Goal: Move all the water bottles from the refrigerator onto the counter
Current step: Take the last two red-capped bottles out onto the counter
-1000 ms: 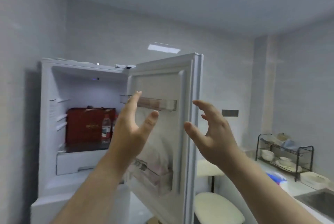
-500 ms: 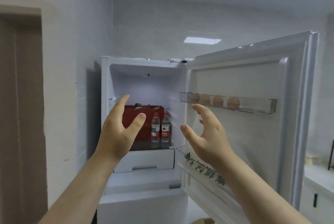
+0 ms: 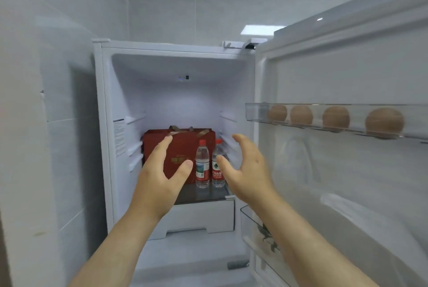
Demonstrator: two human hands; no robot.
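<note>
Progress: nothing moved yet, by my judgement; the refrigerator stands open, the counter is out of view.
Bottles: two water bottles stand upright, side by side on the glass shelf, just beyond and between both hands, beside a red box.
Left hand: raised, fingers spread, empty.
Right hand: raised, curled wide, empty, nearest the right bottle.
Left to do: grasp both bottles, carry them out.
</note>
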